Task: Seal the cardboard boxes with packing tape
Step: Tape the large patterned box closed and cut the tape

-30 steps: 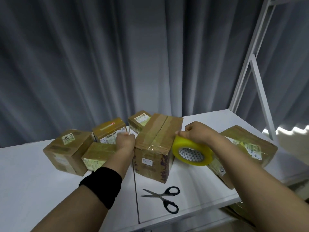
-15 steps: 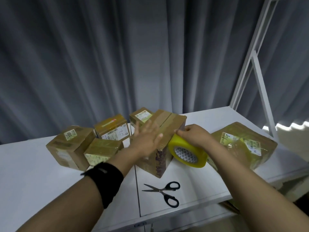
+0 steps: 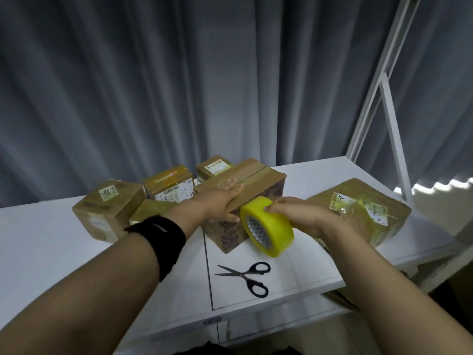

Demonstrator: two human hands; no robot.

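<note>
Evidently mid-strip, the left hand [image 3: 222, 199] presses flat on top of the central box [image 3: 258, 181] while the right hand [image 3: 297, 213] grips the tape roll [image 3: 275, 233] at its near edge; cutting with the scissors [image 3: 247, 276] likely follows.

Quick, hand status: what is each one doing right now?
Left hand: open, pressed flat on the box.
Right hand: holding the tape roll.

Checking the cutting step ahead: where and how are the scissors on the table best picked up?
Probably by the black handle loops, coming from above on the right: the scissors lie flat on the table, blades pointing left, loops on the right.
</note>
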